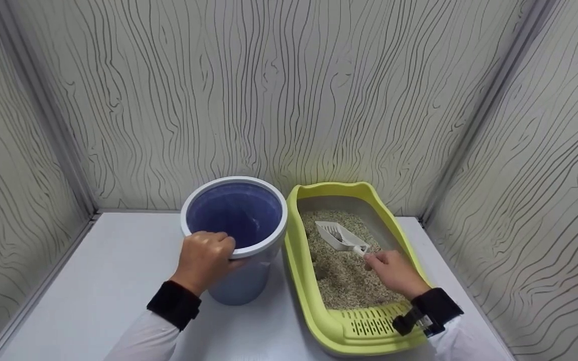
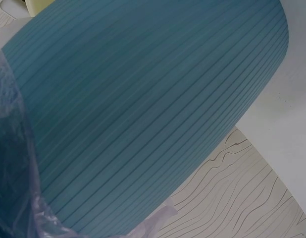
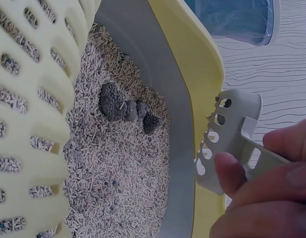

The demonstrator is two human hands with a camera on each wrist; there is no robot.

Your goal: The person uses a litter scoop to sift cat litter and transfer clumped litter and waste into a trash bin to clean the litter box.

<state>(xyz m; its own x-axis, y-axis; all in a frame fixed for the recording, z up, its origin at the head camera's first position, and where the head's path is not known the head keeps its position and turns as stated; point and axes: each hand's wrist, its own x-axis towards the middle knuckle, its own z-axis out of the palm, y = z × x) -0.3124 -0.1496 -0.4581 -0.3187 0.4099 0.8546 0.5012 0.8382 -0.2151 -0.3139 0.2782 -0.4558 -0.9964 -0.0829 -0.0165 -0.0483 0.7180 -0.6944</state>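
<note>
Bracing and balancing

Left hand (image 1: 203,258) is clamping its fingers on the round blue plastic bin (image 1: 241,288) at seven o'clock, presumably steadying it; right hand (image 1: 394,271) is pinching the white slotted plastic scoop (image 1: 347,240) from four o'clock over the yellow plastic tray (image 1: 307,286), probably limiting spills.

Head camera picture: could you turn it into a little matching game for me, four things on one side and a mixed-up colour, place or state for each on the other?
Things:
1. bin
2. tray
3. scoop
4. left hand

Descriptions:
A. pinched by its handle in the right hand
B. gripping the bin's edge
C. yellow, with loose pellets inside
D. blue body with a pale rim

Right pairs: 1-D, 2-C, 3-A, 4-B
</note>
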